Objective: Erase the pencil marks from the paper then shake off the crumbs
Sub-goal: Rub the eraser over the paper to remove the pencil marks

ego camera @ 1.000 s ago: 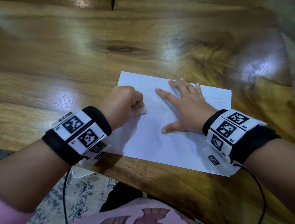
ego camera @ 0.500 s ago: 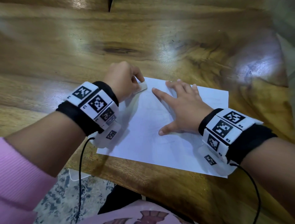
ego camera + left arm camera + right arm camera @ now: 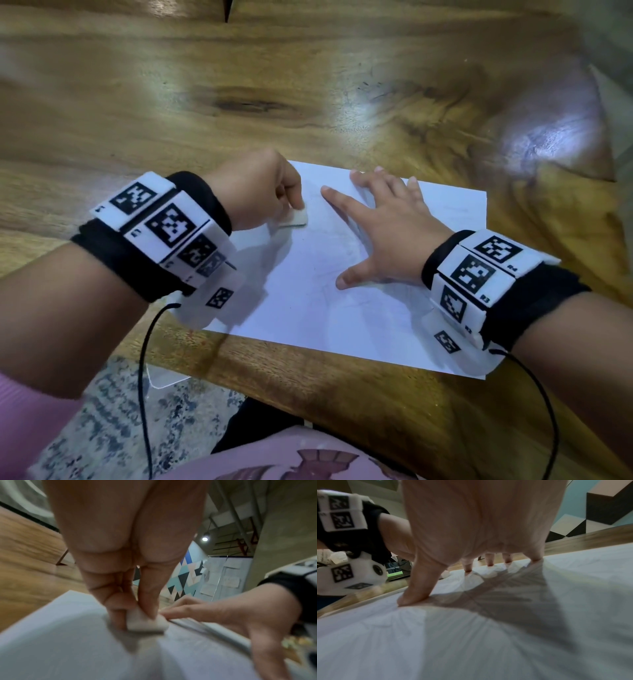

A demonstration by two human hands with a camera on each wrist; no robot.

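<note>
A white sheet of paper (image 3: 329, 308) with faint pencil marks lies on the wooden table (image 3: 274, 85) near its front edge. My left hand (image 3: 263, 195) pinches a small white eraser (image 3: 296, 217) and presses it on the paper's upper left part. In the left wrist view the eraser (image 3: 145, 622) sits between thumb and fingers, flat on the paper (image 3: 68, 649). My right hand (image 3: 383, 229) lies spread flat on the sheet, fingers straight, holding it down. The right wrist view shows its fingertips (image 3: 412, 599) pressing the paper (image 3: 488, 642).
The table's front edge (image 3: 342, 394) runs just below the paper, with a patterned rug (image 3: 102, 411) on the floor beneath. Cables hang from both wristbands. A dark knot (image 3: 246, 102) marks the wood further back.
My left hand with the eraser went up to the sheet's top left corner, then came back down and right onto the paper. The right hand has stayed flat on the sheet.
</note>
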